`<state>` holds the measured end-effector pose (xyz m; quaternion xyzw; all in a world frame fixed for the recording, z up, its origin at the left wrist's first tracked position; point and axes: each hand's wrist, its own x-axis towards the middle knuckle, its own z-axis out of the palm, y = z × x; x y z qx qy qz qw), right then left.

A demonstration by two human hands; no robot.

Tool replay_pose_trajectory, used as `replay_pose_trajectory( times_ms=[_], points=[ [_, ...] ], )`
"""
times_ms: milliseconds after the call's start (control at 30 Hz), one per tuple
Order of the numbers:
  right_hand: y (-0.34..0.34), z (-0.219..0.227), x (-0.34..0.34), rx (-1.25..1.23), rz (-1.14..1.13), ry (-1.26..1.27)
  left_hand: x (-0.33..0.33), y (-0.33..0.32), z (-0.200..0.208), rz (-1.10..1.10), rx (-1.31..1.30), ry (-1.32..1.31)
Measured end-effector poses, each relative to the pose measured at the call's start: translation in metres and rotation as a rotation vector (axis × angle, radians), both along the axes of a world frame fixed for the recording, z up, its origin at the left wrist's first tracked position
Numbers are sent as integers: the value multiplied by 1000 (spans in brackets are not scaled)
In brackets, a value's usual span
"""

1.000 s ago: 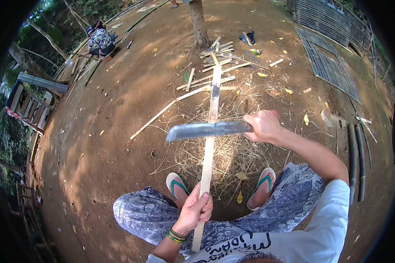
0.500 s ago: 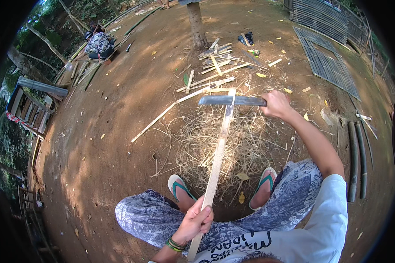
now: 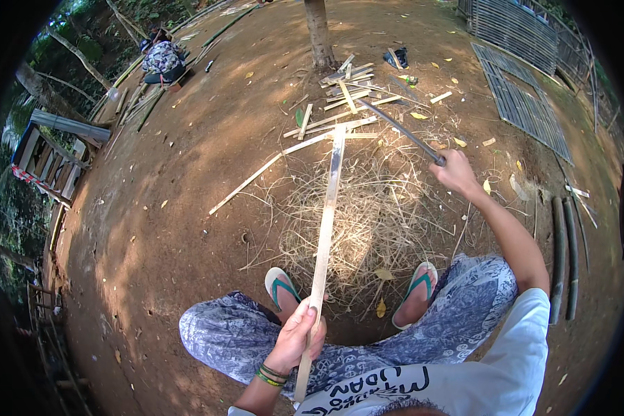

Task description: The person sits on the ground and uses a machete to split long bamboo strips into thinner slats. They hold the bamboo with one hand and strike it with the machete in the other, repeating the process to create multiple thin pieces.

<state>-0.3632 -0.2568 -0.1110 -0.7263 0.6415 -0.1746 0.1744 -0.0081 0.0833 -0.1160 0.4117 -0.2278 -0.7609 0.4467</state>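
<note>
My left hand is closed round the lower part of a long, flat bamboo strip, which points away from me with a dark patch near its far end. To the right, my right hand grips the handle of a machete. Its blade slants up and left, seen nearly edge-on, apart from the strip. Beneath both lies a heap of thin bamboo shavings, spread in front of my sandalled feet.
Cut bamboo strips lie by a tree trunk. Woven bamboo panels lie at the far right, and dark poles nearer on the right. Another person crouches at the far left, beyond a small wooden structure.
The machete has come off the strip, moving right, and its blade has turned from level to slanting upward. The strip's far end has swung left, with my left hand shifting slightly left.
</note>
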Motion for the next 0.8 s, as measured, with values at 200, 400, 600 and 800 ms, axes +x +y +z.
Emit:
replay_pose_trajectory(
  times_ms=[200,400,600,800],
  points=[
    [80,28,87,-9,546,227,-26,-32,12,59,9,129],
    [86,25,99,-189,728,218,-30,-36,17,45,-15,195],
    [48,27,68,-272,427,15,-29,-18,15,-4,-10,175],
    [46,24,73,-302,564,115,-22,-12,13,2,-30,153]
  ],
)
